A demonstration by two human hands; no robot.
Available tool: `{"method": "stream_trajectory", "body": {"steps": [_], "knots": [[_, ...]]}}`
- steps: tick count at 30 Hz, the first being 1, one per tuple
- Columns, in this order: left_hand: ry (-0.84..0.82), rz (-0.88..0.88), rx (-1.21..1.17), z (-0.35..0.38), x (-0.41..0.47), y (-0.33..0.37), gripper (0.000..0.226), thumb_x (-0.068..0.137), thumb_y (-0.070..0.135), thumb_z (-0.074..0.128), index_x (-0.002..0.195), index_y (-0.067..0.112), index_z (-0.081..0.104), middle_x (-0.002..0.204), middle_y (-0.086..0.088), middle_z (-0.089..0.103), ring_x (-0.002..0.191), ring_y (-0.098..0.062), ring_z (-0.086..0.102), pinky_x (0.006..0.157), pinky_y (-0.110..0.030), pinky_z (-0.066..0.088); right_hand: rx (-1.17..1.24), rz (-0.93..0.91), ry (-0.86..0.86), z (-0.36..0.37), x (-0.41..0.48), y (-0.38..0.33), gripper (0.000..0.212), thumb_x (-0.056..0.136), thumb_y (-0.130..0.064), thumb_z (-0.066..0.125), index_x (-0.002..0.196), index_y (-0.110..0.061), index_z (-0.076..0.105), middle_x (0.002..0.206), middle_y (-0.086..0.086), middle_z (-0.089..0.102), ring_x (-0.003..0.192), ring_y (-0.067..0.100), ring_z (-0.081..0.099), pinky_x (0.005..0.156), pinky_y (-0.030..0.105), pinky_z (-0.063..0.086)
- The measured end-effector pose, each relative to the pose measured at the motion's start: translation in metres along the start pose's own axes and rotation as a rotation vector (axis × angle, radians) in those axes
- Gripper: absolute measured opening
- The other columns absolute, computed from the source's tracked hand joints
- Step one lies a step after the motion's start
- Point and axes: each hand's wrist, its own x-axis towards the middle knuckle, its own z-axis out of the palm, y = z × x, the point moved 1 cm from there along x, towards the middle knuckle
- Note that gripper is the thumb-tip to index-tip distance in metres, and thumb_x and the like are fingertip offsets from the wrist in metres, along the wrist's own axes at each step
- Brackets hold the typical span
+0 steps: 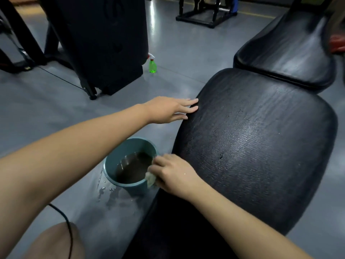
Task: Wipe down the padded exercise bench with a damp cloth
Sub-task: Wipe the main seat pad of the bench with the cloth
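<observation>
The black padded bench (pixel 257 146) fills the right half of the view, its cracked vinyl seat pad nearest me and a second pad (pixel 287 53) behind it. My left hand (pixel 171 110) lies flat with straight fingers on the pad's left edge. My right hand (pixel 173 173) grips a pale wet cloth (pixel 150 179) at the pad's lower left edge, just above the rim of a teal bucket. Most of the cloth is hidden under my fingers.
The teal bucket (pixel 115 163) of dark water stands on the grey floor beside the bench, with water drops (pixel 110 193) spilled around it. A green spray bottle (pixel 152 65) stands farther back by a black machine (pixel 97 40). A black cable (pixel 67 227) crosses my knee.
</observation>
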Motion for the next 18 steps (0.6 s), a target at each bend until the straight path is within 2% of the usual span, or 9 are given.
{"method": "stream_trajectory", "body": {"steps": [1, 3, 6, 9, 13, 16, 18], "knots": [[-0.024, -0.020, -0.002, -0.005, 0.001, 0.001, 0.046, 0.106, 0.047, 0.043, 0.152, 0.044, 0.039, 0.164, 0.030, 0.014, 0.127, -0.010, 0.056, 0.085, -0.032, 0.051, -0.003, 0.015, 0.016, -0.004, 0.006, 0.006, 0.027, 0.084, -0.029, 0.067, 0.107, -0.017, 0.071, 0.100, 0.005, 0.059, 0.086, 0.029, 0.056, 0.074, 0.043, 0.048], [-0.063, -0.056, -0.026, -0.011, 0.002, 0.002, 0.046, 0.105, 0.051, 0.042, 0.151, 0.049, 0.039, 0.162, 0.035, 0.012, 0.112, -0.015, 0.062, 0.078, -0.033, 0.049, -0.086, 0.104, 0.119, -0.025, 0.014, 0.028, 0.034, 0.080, -0.030, 0.069, 0.109, -0.014, 0.070, 0.103, 0.007, 0.061, 0.088, 0.032, 0.056, 0.076, 0.045, 0.047], [-0.077, -0.083, -0.060, -0.008, 0.001, 0.001, 0.048, 0.105, 0.056, 0.040, 0.152, 0.055, 0.030, 0.161, 0.038, 0.006, 0.117, -0.014, 0.059, 0.075, -0.033, 0.043, -0.191, 0.277, 0.275, -0.062, -0.001, 0.070, 0.041, 0.074, -0.023, 0.074, 0.112, -0.010, 0.069, 0.113, 0.009, 0.064, 0.097, 0.035, 0.059, 0.082, 0.047, 0.048], [-0.042, -0.105, -0.110, 0.000, -0.003, 0.000, 0.051, 0.104, 0.059, 0.040, 0.153, 0.058, 0.026, 0.161, 0.039, 0.004, 0.124, -0.013, 0.055, 0.075, -0.029, 0.037, -0.150, 0.377, 0.329, -0.077, -0.025, 0.078, 0.036, 0.081, -0.023, 0.070, 0.115, -0.010, 0.068, 0.119, 0.007, 0.063, 0.103, 0.033, 0.060, 0.087, 0.047, 0.048], [-0.012, -0.078, -0.120, -0.002, -0.001, -0.003, 0.053, 0.101, 0.063, 0.042, 0.152, 0.055, 0.032, 0.162, 0.035, 0.009, 0.139, -0.006, 0.043, 0.082, -0.028, 0.039, 0.018, 0.310, 0.240, -0.044, -0.020, 0.025, 0.034, 0.082, -0.019, 0.071, 0.115, -0.013, 0.068, 0.119, 0.005, 0.062, 0.105, 0.030, 0.059, 0.091, 0.039, 0.044], [-0.010, -0.014, -0.040, -0.005, 0.000, -0.002, 0.054, 0.102, 0.060, 0.040, 0.154, 0.048, 0.033, 0.165, 0.029, 0.012, 0.146, -0.008, 0.037, 0.089, -0.031, 0.043, 0.037, 0.140, 0.027, -0.016, -0.017, -0.011, 0.040, 0.084, -0.020, 0.069, 0.125, -0.016, 0.066, 0.121, 0.006, 0.060, 0.106, 0.030, 0.056, 0.093, 0.042, 0.045], [-0.013, 0.003, 0.015, -0.003, 0.000, -0.005, 0.054, 0.103, 0.059, 0.039, 0.155, 0.046, 0.033, 0.166, 0.025, 0.013, 0.149, -0.010, 0.031, 0.095, -0.035, 0.046, 0.046, 0.094, -0.023, -0.021, -0.013, -0.004, 0.040, 0.088, -0.020, 0.070, 0.127, -0.015, 0.065, 0.120, 0.008, 0.060, 0.105, 0.031, 0.056, 0.093, 0.044, 0.047]]}}
